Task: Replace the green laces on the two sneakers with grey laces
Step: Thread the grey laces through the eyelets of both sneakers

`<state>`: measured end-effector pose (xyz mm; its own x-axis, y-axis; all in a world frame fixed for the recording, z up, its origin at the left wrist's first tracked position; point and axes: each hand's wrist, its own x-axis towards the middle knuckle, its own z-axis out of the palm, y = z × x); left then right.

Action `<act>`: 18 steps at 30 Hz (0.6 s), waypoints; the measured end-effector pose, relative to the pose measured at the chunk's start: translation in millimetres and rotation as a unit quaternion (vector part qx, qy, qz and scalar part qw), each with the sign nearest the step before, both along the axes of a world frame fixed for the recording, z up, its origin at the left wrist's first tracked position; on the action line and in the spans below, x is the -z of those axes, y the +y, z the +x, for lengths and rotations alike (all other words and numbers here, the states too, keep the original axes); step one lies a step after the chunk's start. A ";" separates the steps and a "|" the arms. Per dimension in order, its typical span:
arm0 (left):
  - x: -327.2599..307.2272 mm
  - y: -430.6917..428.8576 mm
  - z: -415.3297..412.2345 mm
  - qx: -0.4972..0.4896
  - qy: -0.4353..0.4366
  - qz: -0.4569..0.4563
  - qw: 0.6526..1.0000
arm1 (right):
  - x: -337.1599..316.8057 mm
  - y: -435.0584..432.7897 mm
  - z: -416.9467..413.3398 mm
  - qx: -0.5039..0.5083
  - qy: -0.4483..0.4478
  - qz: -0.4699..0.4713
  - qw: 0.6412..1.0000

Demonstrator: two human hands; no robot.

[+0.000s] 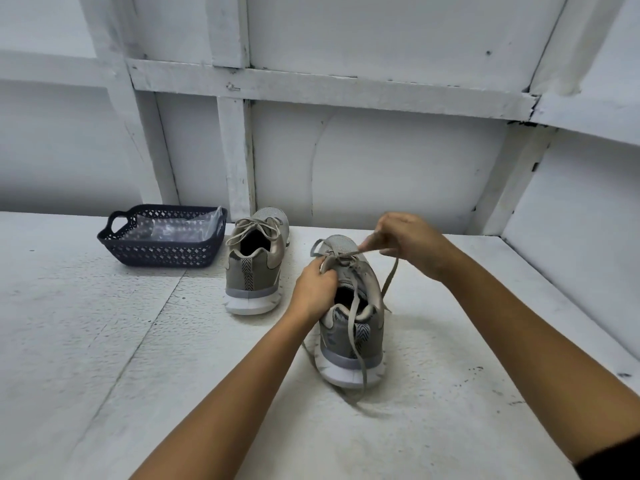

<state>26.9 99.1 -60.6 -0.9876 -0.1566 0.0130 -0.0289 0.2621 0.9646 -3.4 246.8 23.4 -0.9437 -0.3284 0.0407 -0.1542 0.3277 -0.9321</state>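
While the near sneaker [335,339] stands on the white worktop [104,341] with its heel towards the person, both hands are busy at its top eyelets. The left hand [313,289] sits at the tongue and collar on the shoe's left side, its grip closed, fingers curled round a loop of the grey lace [390,278]. The right hand [405,240] is raised just above and beyond the toe end, its grip pinched on another stretch of the same lace, which runs taut from the eyelets to the fingertips. From that hand one strand hangs down the shoe's right side, and another loose length trails over the heel and onto the worktop in front of the sole.

Just to the left and a little further back stands the far sneaker [254,271], heel also this way, threaded with a grey lace tied in a bow [258,225]. Left of it rests a dark blue basket [159,252] with a clear plastic bag [180,226] inside, near the white panelled wall [381,168].
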 end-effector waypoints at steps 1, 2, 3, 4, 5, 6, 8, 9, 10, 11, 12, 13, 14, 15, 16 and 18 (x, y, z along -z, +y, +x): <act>1.1 0.3 -1.2 -0.001 0.000 0.003 1.000 | -4.5 4.5 2.2 0.003 0.005 0.000 1.000; 2.5 0.3 -2.4 -0.001 0.000 0.003 1.000 | -8.4 8.2 3.4 0.004 0.009 0.007 1.000; 3.6 0.4 -3.1 -0.002 -0.001 0.002 1.000 | -12.2 10.4 5.4 0.005 0.010 0.023 1.000; 4.6 0.4 -3.8 -0.002 0.000 0.001 1.000 | -14.9 12.0 6.2 0.006 0.004 0.046 0.999; 4.9 0.4 -3.7 -0.003 0.000 0.001 1.000 | -16.8 12.4 6.2 0.005 -0.007 0.071 0.997; 5.6 0.4 -3.8 -0.003 0.000 0.003 1.000 | -18.0 11.2 5.2 0.000 -0.015 0.103 0.995; 6.8 0.2 -4.5 -0.001 0.002 0.012 1.000 | -18.3 2.2 3.2 -0.010 -0.002 0.190 0.982; 7.6 -0.2 -5.4 -0.002 0.003 0.015 1.000 | -16.0 -4.8 -1.1 -0.008 0.023 0.239 0.971; 7.7 -0.2 -5.7 -0.002 0.002 0.017 1.000 | -11.8 -12.0 -7.5 -0.004 0.053 0.292 0.955; 7.6 -0.2 -6.0 -0.003 0.001 0.016 1.000 | -6.5 -19.3 -14.9 -0.004 0.080 0.339 0.937; 7.4 -0.2 -6.4 -0.003 0.002 0.014 1.000 | -1.3 -26.7 -21.3 -0.009 0.094 0.379 0.921; 7.0 0.1 -6.1 -0.005 0.003 0.013 1.000 | 3.9 -33.7 -25.3 -0.023 0.092 0.410 0.907; 7.6 0.0 -7.0 -0.004 0.006 0.012 1.000 | 8.0 -40.1 -27.1 -0.042 0.079 0.432 0.898; 8.7 0.0 -7.8 -0.002 0.009 0.011 1.000 | 11.2 -45.5 -26.9 -0.055 0.072 0.449 0.889; 9.9 -0.4 -9.1 0.000 0.012 0.007 1.000 | 14.0 -49.9 -27.2 -0.061 0.069 0.460 0.883; 11.2 -1.1 -11.3 0.004 0.015 -0.001 1.000 | 19.3 -52.9 -29.0 -0.057 0.071 0.450 0.889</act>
